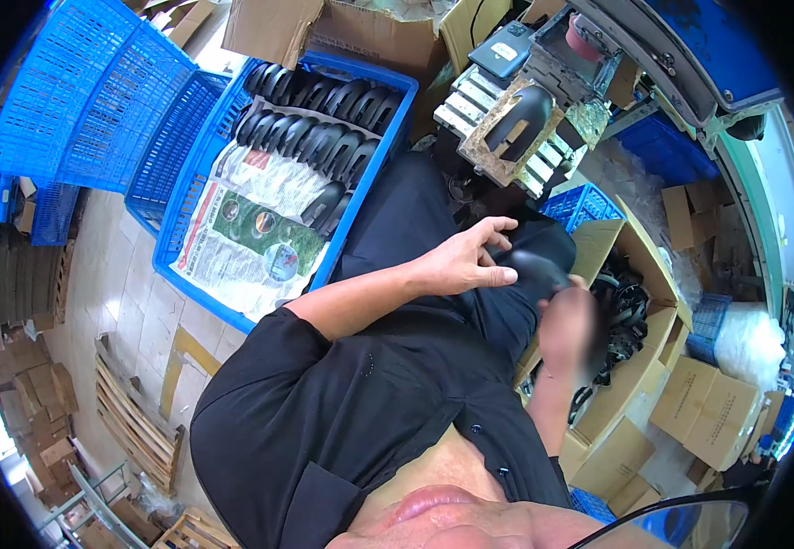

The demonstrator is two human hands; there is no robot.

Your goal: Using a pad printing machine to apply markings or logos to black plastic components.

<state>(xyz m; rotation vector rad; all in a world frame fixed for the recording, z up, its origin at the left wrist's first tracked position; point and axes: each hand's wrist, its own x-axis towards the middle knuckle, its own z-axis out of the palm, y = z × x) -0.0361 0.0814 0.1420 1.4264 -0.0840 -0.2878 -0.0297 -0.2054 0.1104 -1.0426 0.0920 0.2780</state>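
A dark, smooth curved plastic shell (540,274) is held above my lap, its outline partly lost against my black trousers. My right hand (565,328), smeared by motion, is closed around the shell's near right end. On the other side, my left hand (466,260) has its fingers apart, with the thumb tip beside or lightly touching the shell; which one I cannot tell. A similar black shell with a slot (527,117) sits on a worn tan block of the machine fixture (498,151) beyond my knees.
Rows of black slotted shells (301,137) lie on newspaper in a blue crate (205,306) to the left. An open carton (667,334) of black parts stands right of my legs. A phone (504,50) rests on the machine. Blue baskets (68,87) and cartons (703,398) surround me.
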